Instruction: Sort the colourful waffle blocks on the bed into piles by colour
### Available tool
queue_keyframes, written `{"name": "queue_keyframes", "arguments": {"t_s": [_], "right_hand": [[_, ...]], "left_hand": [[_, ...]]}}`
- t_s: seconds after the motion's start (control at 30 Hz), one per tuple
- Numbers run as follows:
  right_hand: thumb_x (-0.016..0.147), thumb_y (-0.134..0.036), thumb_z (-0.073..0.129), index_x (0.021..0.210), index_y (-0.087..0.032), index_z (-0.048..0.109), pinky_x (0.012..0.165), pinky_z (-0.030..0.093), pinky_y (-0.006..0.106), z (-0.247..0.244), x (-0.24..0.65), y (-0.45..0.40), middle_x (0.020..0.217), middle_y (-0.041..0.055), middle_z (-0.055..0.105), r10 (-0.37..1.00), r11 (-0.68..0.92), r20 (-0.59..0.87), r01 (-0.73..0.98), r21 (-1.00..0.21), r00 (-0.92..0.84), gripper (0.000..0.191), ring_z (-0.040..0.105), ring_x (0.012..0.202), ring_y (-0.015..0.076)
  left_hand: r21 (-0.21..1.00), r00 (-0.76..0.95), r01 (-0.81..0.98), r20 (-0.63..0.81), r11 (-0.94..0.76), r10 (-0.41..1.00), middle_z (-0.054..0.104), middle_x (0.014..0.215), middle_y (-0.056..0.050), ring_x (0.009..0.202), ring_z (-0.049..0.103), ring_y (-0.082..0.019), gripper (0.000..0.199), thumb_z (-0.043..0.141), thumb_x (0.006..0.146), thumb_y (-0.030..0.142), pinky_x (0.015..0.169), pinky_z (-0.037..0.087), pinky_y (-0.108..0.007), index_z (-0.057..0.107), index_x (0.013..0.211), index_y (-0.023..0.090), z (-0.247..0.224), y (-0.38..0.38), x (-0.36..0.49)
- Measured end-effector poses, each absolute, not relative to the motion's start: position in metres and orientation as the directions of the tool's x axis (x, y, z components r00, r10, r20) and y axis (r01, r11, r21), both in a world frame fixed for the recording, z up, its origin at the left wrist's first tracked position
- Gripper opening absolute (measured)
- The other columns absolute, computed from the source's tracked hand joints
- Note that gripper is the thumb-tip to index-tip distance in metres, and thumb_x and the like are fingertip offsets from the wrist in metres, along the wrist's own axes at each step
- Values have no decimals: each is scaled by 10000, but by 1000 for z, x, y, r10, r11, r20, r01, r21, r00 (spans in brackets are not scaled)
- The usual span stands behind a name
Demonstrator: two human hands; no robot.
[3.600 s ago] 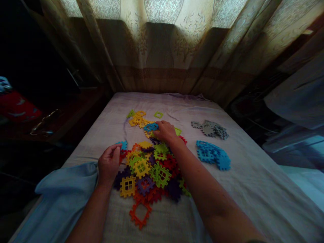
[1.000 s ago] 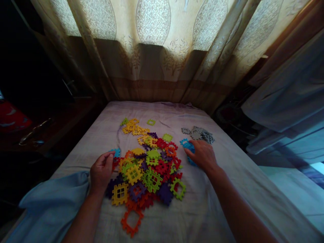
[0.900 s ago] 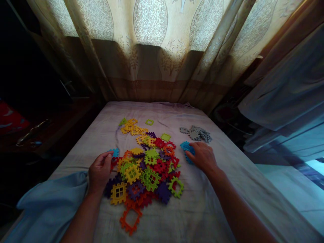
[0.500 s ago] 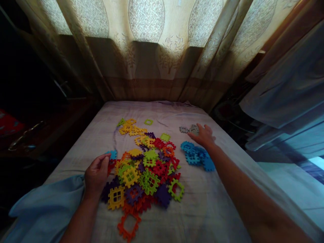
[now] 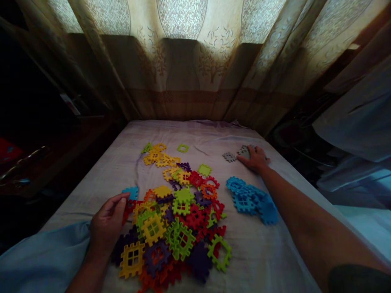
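Note:
At the left edge of a mixed heap of interlocking plastic building tiles [image 5: 183,197], my left hand [image 5: 108,215] is closed in a pinch, with a light blue tile [image 5: 131,192] at its fingertips. A red tile shows partly behind that hand. On the far right of the bed, my right hand [image 5: 255,158] lies with spread fingers over grey tiles [image 5: 243,150], partly covering them. One more grey tile [image 5: 229,156] rests just left of its fingers. Nearer me, beside the right forearm, is a group of blue tiles [image 5: 246,199].
Yellow tiles [image 5: 160,158] form a group at the back left, with a lime green frame tile [image 5: 182,148] to their right. The sheet-covered surface [image 5: 201,130] ends at a patterned curtain [image 5: 186,77]. Hanging cloth [image 5: 351,122] is at the right.
My right hand has come down onto the grey tiles, its fingers now touching them. My left hand keeps the blue tile by the heap. The camera view has shifted slightly.

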State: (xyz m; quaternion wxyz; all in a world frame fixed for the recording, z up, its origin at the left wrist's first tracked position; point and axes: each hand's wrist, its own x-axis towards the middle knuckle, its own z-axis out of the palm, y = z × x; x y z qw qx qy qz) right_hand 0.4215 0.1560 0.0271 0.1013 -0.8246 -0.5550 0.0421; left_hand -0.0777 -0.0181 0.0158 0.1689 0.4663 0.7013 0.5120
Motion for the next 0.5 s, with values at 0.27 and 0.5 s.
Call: {"name": "queue_keyframes", "arguments": {"t_s": [0.27, 0.5], "right_hand": [[945, -642, 360, 1532, -236, 376, 1111, 215, 678, 27, 416, 178, 1626, 193, 246, 927, -323, 136, 927, -189, 350, 714, 183, 1495, 393], [900, -557, 528, 1342, -346, 618, 1128, 212, 655, 24, 403, 181, 1565, 100, 415, 989, 141, 38, 987, 71, -144, 498, 289, 1463, 365]], "left_hand": [[865, -522, 498, 238, 66, 819, 777, 978, -37, 982, 712, -265, 362, 595, 754, 545, 978, 552, -407, 746, 893, 247, 15, -18, -79], [862, -523, 503, 237, 72, 819, 776, 964, -46, 964, 713, -258, 400, 590, 734, 559, 957, 559, -406, 745, 895, 228, 17, -17, -77]]}}
